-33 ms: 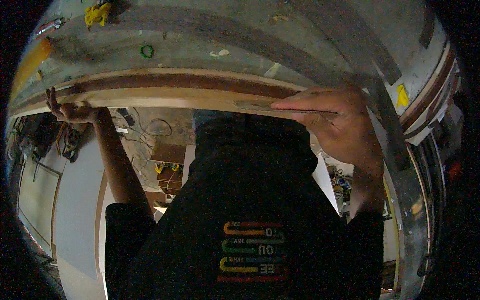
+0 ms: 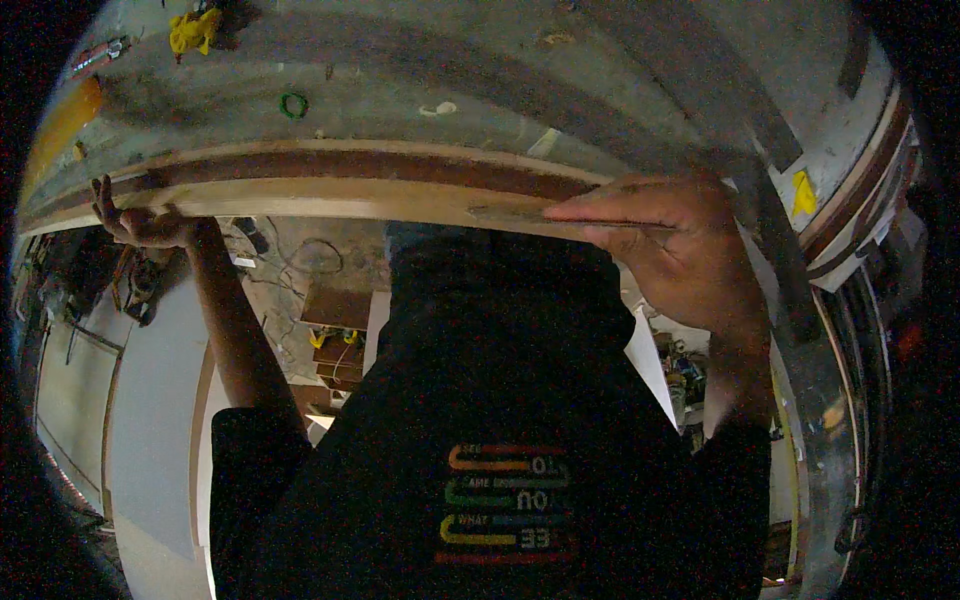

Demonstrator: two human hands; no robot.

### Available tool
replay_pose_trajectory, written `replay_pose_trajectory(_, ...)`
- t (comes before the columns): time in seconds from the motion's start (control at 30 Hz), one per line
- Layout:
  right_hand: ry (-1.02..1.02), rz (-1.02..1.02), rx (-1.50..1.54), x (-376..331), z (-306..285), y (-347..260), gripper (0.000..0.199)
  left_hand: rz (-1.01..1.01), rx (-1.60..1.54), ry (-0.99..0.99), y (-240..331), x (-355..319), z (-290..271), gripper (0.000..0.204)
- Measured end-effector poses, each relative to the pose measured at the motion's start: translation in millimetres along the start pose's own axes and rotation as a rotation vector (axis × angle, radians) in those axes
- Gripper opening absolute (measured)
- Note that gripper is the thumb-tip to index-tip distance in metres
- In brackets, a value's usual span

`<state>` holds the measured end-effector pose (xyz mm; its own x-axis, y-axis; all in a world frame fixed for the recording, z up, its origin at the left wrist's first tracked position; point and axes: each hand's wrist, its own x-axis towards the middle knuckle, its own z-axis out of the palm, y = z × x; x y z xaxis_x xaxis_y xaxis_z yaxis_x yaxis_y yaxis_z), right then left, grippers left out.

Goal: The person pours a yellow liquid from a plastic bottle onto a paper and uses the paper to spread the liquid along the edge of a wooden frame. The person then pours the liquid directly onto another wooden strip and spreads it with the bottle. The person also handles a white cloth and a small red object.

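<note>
No visible shift, work spot steady: right hand (image 2: 690, 240) pinches thin flat piece (image 2: 505, 213) against wooden strip (image 2: 330, 198); left hand's (image 2: 152, 226) grip unclear.

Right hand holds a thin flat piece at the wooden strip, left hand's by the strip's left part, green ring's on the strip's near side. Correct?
No: the green ring lies on the far side of the wooden strip, on the grey surface, as the head view shows. Right hand, thin flat piece and left hand are as stated.
</note>
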<state>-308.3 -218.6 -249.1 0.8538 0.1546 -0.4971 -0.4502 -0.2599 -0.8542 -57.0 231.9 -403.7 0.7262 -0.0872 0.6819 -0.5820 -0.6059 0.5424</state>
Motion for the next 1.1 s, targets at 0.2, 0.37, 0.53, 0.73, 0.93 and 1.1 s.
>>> replay_pose_trajectory(0.2,0.199,0.320,-0.087,-11.3,-26.5,-8.7,0.022,0.031,0.022,-0.014,13.2,2.8,3.3,0.057)
replay_pose_trajectory(0.37,0.174,0.210,-0.327,-6.2,-19.1,-7.7,0.022,0.070,0.038,-0.040,16.0,4.7,6.2,0.055)
replay_pose_trajectory(0.53,0.117,0.138,-0.064,4.5,7.1,6.9,0.022,0.142,0.059,-0.026,10.8,1.6,7.6,0.049)
replay_pose_trajectory(0.73,0.022,0.131,0.013,32.1,21.3,-2.0,0.025,0.436,0.080,-0.015,16.2,6.2,15.9,0.043)
replay_pose_trajectory(0.93,-0.058,0.099,0.016,83.6,35.6,-32.7,0.027,0.409,0.078,-0.104,50.5,14.6,27.1,0.051)
replay_pose_trajectory(1.1,0.023,0.139,-0.066,95.5,27.8,-35.1,0.036,-0.096,-0.069,-0.056,42.1,-4.7,22.9,0.064)
